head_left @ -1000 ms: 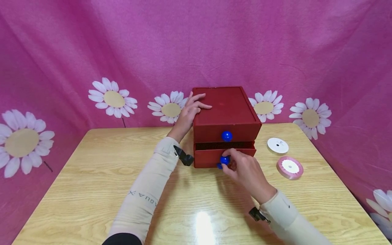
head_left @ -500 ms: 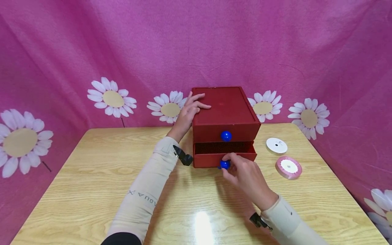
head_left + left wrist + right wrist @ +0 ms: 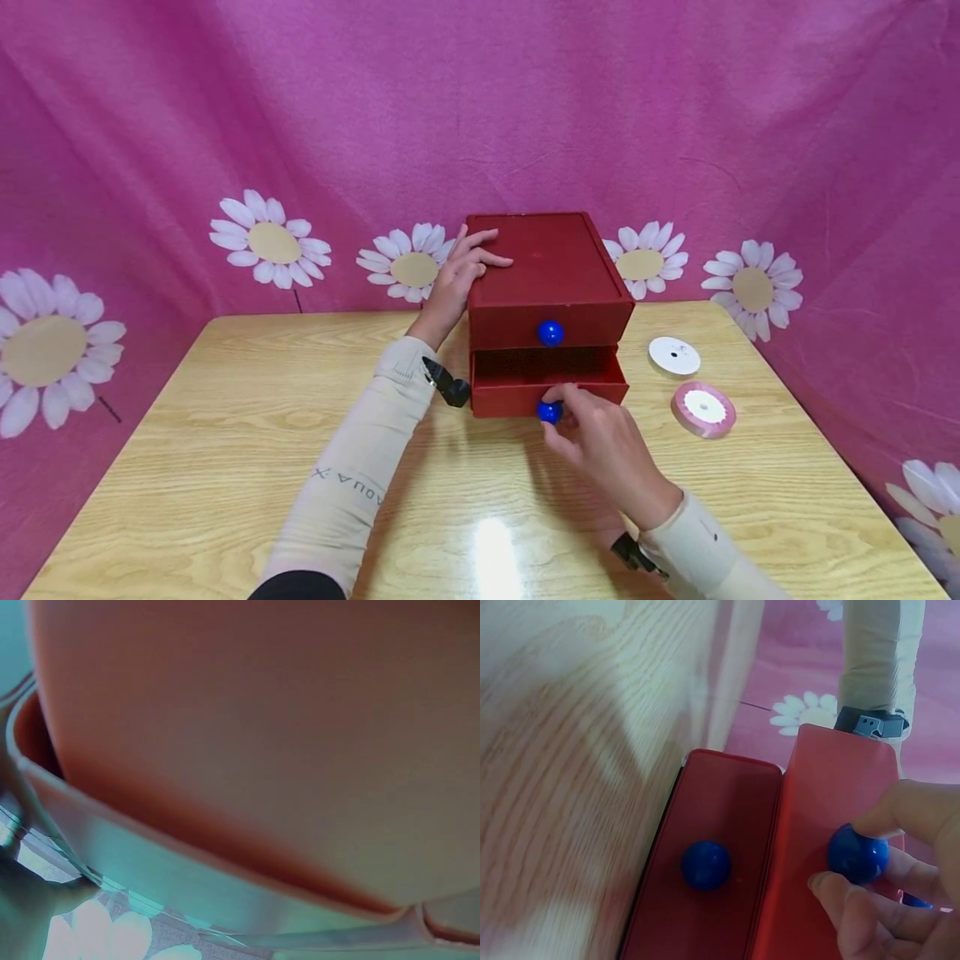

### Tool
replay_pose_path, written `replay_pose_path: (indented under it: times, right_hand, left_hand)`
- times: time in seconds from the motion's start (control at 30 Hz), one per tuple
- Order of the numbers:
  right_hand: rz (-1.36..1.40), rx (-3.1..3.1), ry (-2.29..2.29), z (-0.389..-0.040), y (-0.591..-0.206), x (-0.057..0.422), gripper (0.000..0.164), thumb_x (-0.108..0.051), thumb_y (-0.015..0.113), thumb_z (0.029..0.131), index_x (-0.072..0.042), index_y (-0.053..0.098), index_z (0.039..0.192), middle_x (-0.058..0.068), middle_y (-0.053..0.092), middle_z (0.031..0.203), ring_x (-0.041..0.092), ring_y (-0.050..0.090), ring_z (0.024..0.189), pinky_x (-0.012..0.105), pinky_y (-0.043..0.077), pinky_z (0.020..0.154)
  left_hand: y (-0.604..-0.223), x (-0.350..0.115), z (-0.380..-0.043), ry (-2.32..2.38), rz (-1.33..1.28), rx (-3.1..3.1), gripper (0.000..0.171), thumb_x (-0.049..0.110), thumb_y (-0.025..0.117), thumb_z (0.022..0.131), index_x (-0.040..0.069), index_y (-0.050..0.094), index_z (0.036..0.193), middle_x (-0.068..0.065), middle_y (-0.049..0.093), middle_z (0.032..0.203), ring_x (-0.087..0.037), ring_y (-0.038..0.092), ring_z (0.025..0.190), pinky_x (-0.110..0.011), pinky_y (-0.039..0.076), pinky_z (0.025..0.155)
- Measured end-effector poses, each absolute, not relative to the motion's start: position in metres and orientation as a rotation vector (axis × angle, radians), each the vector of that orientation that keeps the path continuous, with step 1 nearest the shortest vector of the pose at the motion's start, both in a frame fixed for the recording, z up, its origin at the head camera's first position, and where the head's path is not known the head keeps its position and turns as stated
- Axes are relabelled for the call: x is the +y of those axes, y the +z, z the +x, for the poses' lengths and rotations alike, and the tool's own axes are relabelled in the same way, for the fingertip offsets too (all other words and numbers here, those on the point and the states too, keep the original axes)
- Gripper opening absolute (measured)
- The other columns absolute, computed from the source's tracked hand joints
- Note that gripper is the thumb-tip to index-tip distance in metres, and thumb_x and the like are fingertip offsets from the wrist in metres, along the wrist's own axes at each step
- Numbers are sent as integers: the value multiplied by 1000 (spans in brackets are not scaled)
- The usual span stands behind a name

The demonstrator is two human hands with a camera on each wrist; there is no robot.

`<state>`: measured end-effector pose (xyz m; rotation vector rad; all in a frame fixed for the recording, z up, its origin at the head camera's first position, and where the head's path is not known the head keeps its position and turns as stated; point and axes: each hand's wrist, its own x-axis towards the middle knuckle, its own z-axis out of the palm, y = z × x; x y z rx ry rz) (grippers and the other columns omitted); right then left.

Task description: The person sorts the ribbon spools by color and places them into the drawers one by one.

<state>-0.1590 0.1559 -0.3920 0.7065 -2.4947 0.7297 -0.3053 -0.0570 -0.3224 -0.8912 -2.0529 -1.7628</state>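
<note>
A red chest of drawers [image 3: 551, 258] stands on the table against the cloth. My left hand [image 3: 455, 287] rests on its top left edge, fingers spread over the top; the left wrist view shows the chest's side close up. With thumb and fingers, my right hand [image 3: 611, 446] pinches the blue drawer knob [image 3: 550, 412] of the partly pulled-out drawer [image 3: 501, 405]. Dark shadow fills the gap behind that drawer's front. Above it, the top drawer with its blue knob [image 3: 551, 333] is closed. A lower closed drawer [image 3: 721, 802] with another blue knob [image 3: 706, 865] shows in the right wrist view.
Right of the chest lie a white spool [image 3: 674, 356] and, nearer, a pink ribbon roll [image 3: 703, 409]. The wooden table [image 3: 262, 433] extends to the left and front. A pink cloth with daisies [image 3: 360, 125] hangs behind.
The drawer in my right hand has slid farther out toward me, widening the gap above its front. The right hand moved slightly nearer with the knob. My left hand stayed on the chest.
</note>
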Motion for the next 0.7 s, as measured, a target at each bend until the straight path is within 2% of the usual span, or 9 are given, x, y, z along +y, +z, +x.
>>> replay_pose_path:
  times: [0.2,0.33,0.5,0.7]
  right_hand:
    - [697,-2515,753,-155,-392,155,30,-11,78,76,-13,61,101,-4,67,84,7,62,66,24,56,61]
    - [697,-2515,754,-152,-392,155,31,-11,79,76,-13,61,101,-4,67,84,5,61,67,26,56,62]
    - [692,-2507,744,-149,-393,155,31,-11,79,75,-14,61,100,-5,67,83,3,60,67,23,55,62]
    - [691,-2493,751,-145,-394,156,29,-10,78,76,-14,62,99,-6,66,81,4,60,65,23,55,60]
  left_hand:
    - [-323,-57,-305,-1775,-870,-2053,36,2,39,89,-10,68,106,-20,45,143,-23,4,148,-40,0,118]
    - [-324,-57,-305,-1779,-870,-2043,36,2,38,89,-10,68,106,-20,45,142,-27,4,148,-39,0,118]
    - [-325,-57,-306,-1758,-893,-2022,35,-1,39,89,-12,67,105,-24,46,141,-36,4,147,-43,1,118]
    - [-325,-56,-307,-1764,-889,-2018,35,1,39,88,-12,68,104,-23,47,140,-35,5,147,-39,1,118]
